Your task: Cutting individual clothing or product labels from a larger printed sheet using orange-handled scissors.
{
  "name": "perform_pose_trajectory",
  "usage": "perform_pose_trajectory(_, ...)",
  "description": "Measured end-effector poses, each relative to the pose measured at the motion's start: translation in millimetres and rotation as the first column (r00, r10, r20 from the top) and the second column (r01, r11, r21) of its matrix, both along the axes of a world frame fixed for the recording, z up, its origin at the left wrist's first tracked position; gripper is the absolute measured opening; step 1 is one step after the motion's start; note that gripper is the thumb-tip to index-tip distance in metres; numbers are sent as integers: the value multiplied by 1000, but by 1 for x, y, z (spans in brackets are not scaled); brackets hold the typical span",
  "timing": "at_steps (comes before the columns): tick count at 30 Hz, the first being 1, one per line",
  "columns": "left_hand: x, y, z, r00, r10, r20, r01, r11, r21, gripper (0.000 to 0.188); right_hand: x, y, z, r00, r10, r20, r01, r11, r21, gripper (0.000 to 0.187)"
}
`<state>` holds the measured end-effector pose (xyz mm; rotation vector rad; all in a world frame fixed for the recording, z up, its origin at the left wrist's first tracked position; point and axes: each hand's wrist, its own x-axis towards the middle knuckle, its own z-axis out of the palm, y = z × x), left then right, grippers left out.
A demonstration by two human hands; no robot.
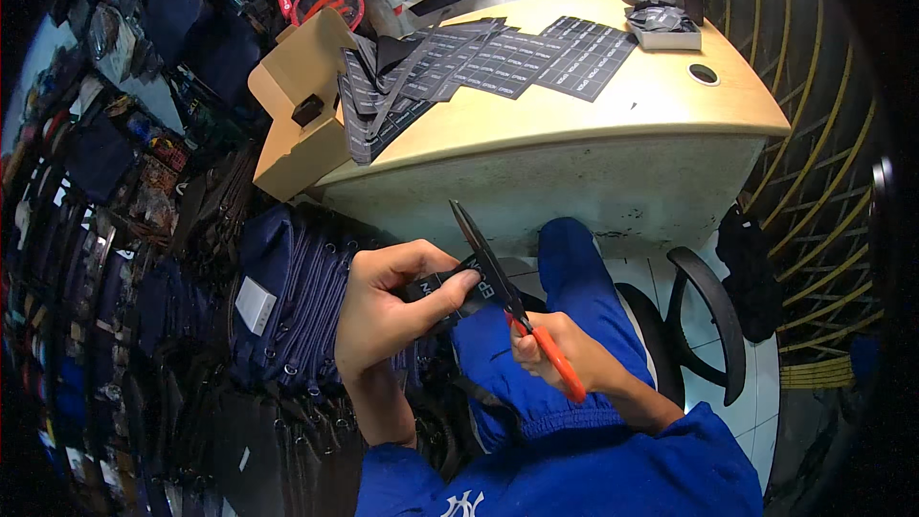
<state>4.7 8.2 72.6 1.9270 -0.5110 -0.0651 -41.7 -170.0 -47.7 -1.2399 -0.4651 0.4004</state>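
Above my lap, my left hand (392,306) pinches a black fabric strip (471,301) with pale lettering between thumb and fingers. In my right hand (576,349) is a pair of scissors (557,364) with orange handles and dark blades. The blades point away from me and up to the left, nearly closed. They run right beside the strip's end near my left thumb; whether they touch it, I cannot tell. Part of the strip hangs behind my left hand, hidden.
Ahead stands a wooden desk (670,110) with black printed sheets (517,62) spread over it. A cardboard box (287,148) stands open at its left end, a small tray (667,38) at its right. Stacked dark blue bags (297,297) lie left; a black chair armrest (732,345) is right.
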Motion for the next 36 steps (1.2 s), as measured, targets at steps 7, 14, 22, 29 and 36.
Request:
perform_pose_trajectory(7, -1, 0, 2, 1000, 12, -12, -12, 1000, 16, 9, 0, 0, -4, 986, -109, 122, 113, 993, -24, 41)
perform_pose_trajectory(14, -1, -6, -7, 999, -4, -32, 2, 999, -53, 7, 6, 0, 3, 970, -242, 3, 238, 956, 171, 32)
perform_pose_trajectory(22, -12, -21, -26, 995, 35, -93, -49, 987, -151, 10, 27, 5, 30, 864, -488, 125, 464, 867, 180, 14)
perform_pose_trajectory(29, -19, -26, -44, 998, 62, -8, -62, 962, -264, 58, 33, -1, 34, 857, -509, 77, 490, 852, 184, 16)
perform_pose_trajectory(36, -7, -18, -52, 985, -104, 137, 127, 977, -172, 37, 37, -5, 32, 836, -536, 121, 515, 841, 165, 15)
